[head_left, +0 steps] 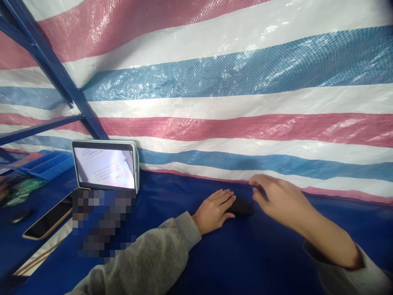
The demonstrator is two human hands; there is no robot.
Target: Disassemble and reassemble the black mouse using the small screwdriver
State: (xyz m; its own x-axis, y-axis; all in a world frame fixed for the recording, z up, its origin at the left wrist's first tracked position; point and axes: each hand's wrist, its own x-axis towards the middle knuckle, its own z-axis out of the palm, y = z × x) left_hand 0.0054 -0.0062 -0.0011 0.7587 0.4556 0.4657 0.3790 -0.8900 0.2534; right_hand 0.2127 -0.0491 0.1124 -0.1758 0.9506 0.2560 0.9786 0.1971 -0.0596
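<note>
A small black object (243,206) lies on the dark blue surface (245,254), its exact kind too dark to tell. My left hand (214,210) rests flat at its left end, fingers extended and fingertips touching it. Just to the right of the object, my right hand (270,194) is held with thumb and fingers curved towards each other. A small gap shows between the thumb and the bent fingers, and the fingertips are partly hidden. Grey sleeves cover both forearms in part.
A tablet (105,166) with a lit screen stands at the left. Beside it are a phone (50,217), a blue tray (50,162) and a green plastic bag (24,190). Another person's hand (3,190) shows at the left edge. Behind hangs a striped sheet (215,127).
</note>
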